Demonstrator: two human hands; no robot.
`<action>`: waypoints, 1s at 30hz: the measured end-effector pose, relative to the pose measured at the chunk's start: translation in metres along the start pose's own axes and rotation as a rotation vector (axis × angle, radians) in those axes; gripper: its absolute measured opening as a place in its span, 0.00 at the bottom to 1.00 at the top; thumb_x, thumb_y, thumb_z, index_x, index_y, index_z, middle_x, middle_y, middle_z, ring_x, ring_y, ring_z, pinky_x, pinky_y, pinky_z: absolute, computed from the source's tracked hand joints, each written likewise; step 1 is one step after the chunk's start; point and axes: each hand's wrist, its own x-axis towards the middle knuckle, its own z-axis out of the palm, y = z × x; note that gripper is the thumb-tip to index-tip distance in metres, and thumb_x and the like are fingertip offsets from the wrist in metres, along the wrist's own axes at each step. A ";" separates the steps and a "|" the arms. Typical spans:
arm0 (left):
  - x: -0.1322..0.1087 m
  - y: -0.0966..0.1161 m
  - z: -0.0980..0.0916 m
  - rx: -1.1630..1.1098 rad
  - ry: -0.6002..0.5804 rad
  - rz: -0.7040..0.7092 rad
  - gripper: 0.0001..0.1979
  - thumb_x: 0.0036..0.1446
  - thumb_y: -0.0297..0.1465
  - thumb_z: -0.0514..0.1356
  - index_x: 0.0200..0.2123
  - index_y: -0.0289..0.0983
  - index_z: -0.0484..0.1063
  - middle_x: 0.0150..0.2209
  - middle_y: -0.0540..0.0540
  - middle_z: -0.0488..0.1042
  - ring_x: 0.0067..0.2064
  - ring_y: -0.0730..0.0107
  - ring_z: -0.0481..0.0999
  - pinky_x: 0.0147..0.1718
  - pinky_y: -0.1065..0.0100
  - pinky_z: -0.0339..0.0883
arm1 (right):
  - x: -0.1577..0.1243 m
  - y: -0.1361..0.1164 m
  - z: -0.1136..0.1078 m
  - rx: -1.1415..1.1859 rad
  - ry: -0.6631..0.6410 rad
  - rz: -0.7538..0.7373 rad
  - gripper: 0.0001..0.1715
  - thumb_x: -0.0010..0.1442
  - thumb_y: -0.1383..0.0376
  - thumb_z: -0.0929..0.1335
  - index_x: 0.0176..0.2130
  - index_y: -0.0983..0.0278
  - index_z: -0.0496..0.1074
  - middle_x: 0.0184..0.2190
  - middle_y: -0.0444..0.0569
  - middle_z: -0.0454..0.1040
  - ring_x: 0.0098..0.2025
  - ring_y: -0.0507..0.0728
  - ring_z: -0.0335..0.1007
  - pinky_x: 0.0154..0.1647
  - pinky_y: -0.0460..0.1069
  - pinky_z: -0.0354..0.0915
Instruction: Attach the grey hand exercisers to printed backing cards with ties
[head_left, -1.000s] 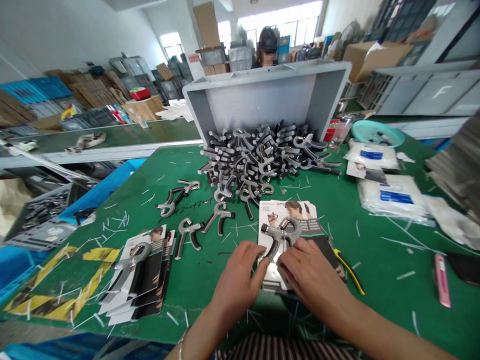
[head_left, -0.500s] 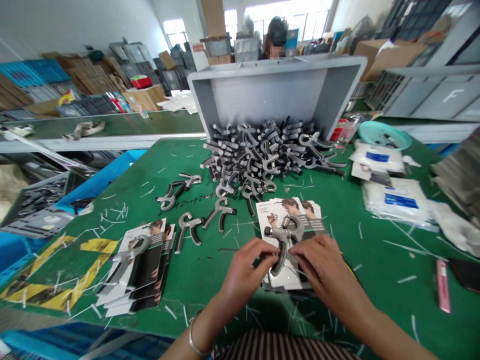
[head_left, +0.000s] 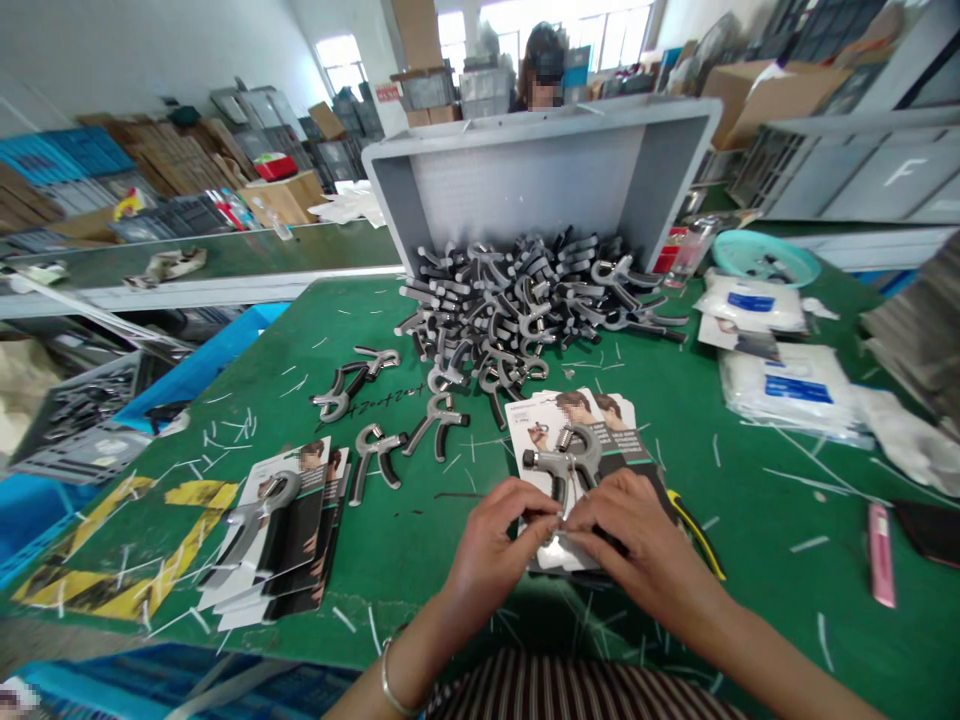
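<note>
A grey-and-black hand grip strengthener [head_left: 589, 448] lies on a stack of printed cardboard cards [head_left: 628, 452] in front of me. My left hand [head_left: 504, 540] is closed in a pinch at the strengthener's lower handle. My right hand [head_left: 637, 525] pinches right beside it, the fingertips of both hands nearly meeting. Whatever sits between the fingers is too small to make out. Part of the strengthener's handles is hidden behind the fingers. A yellow-and-black tool handle [head_left: 701, 540] shows beside my right hand.
A tipped grey crate [head_left: 532, 180] spills a heap of strengtheners [head_left: 517, 300]. Several loose ones [head_left: 375, 460] lie left of my hands. Carded strengtheners [head_left: 262, 540] are stacked at left. White packs [head_left: 780, 385] and a pink cutter [head_left: 881, 555] are at right. Thin white strips litter the green table.
My fingertips have come together, the right hand moving left and both slightly lower over the handle. More of the yellow-and-black tool handle shows. The view has shifted slightly.
</note>
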 end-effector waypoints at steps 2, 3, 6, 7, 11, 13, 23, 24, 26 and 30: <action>-0.001 0.000 -0.001 -0.020 0.017 -0.030 0.02 0.59 0.27 0.64 0.36 0.35 0.77 0.35 0.46 0.75 0.39 0.68 0.74 0.41 0.69 0.66 | 0.003 0.001 0.006 0.020 0.091 -0.001 0.03 0.67 0.66 0.67 0.37 0.61 0.71 0.35 0.46 0.75 0.40 0.59 0.63 0.45 0.54 0.56; -0.001 0.000 -0.001 -0.029 0.025 -0.049 0.02 0.59 0.27 0.64 0.36 0.36 0.77 0.35 0.47 0.75 0.39 0.68 0.74 0.42 0.69 0.66 | 0.005 0.002 0.007 0.027 0.121 0.009 0.03 0.66 0.66 0.67 0.38 0.61 0.71 0.35 0.46 0.75 0.40 0.58 0.64 0.45 0.54 0.57; -0.001 0.000 -0.001 -0.066 0.035 -0.113 0.01 0.59 0.27 0.64 0.35 0.36 0.77 0.34 0.47 0.75 0.38 0.68 0.74 0.41 0.69 0.66 | 0.004 0.002 0.004 -0.012 0.112 0.042 0.03 0.66 0.66 0.67 0.37 0.62 0.71 0.34 0.47 0.74 0.40 0.59 0.63 0.43 0.53 0.56; -0.001 0.000 -0.001 -0.082 0.036 -0.134 0.01 0.59 0.27 0.64 0.34 0.36 0.77 0.34 0.47 0.75 0.38 0.68 0.74 0.40 0.69 0.66 | 0.004 0.003 0.002 -0.041 0.085 0.041 0.04 0.67 0.66 0.67 0.37 0.62 0.71 0.33 0.47 0.74 0.40 0.59 0.63 0.43 0.54 0.56; -0.001 -0.001 0.000 -0.124 0.019 -0.175 0.01 0.58 0.27 0.64 0.35 0.36 0.77 0.34 0.47 0.75 0.38 0.68 0.73 0.40 0.69 0.65 | 0.001 0.001 -0.008 -0.180 -0.026 0.011 0.09 0.68 0.66 0.64 0.35 0.63 0.71 0.33 0.49 0.73 0.39 0.60 0.60 0.42 0.54 0.54; -0.001 -0.001 0.000 -0.119 0.010 -0.167 0.01 0.58 0.27 0.64 0.34 0.36 0.77 0.34 0.47 0.75 0.38 0.68 0.73 0.40 0.69 0.65 | 0.002 -0.001 -0.010 -0.248 -0.052 0.004 0.11 0.69 0.65 0.63 0.34 0.63 0.71 0.32 0.50 0.72 0.39 0.61 0.60 0.41 0.54 0.54; 0.000 0.001 0.000 -0.023 -0.033 -0.068 0.03 0.60 0.29 0.63 0.34 0.36 0.76 0.33 0.47 0.76 0.37 0.68 0.75 0.39 0.69 0.67 | 0.009 -0.006 -0.010 -0.259 -0.094 -0.030 0.11 0.69 0.64 0.63 0.35 0.63 0.71 0.32 0.50 0.72 0.39 0.60 0.60 0.41 0.54 0.55; 0.000 0.001 0.000 0.010 -0.042 -0.045 0.03 0.60 0.29 0.63 0.35 0.36 0.76 0.33 0.46 0.76 0.37 0.68 0.75 0.40 0.68 0.67 | 0.009 -0.005 -0.009 -0.232 -0.086 -0.033 0.11 0.69 0.64 0.63 0.35 0.63 0.71 0.33 0.50 0.72 0.39 0.60 0.60 0.41 0.54 0.56; 0.000 0.004 -0.002 0.093 -0.058 0.019 0.03 0.62 0.28 0.62 0.36 0.37 0.76 0.34 0.46 0.76 0.39 0.67 0.75 0.41 0.67 0.68 | 0.008 -0.004 -0.009 -0.179 -0.062 -0.036 0.10 0.69 0.64 0.64 0.36 0.63 0.71 0.33 0.49 0.73 0.39 0.60 0.61 0.41 0.53 0.56; 0.001 0.015 -0.008 0.242 -0.117 0.138 0.06 0.66 0.27 0.57 0.42 0.36 0.74 0.39 0.45 0.78 0.42 0.67 0.75 0.44 0.67 0.67 | 0.008 -0.001 -0.006 -0.108 0.000 0.009 0.06 0.68 0.64 0.66 0.39 0.62 0.72 0.34 0.48 0.74 0.39 0.60 0.63 0.41 0.53 0.57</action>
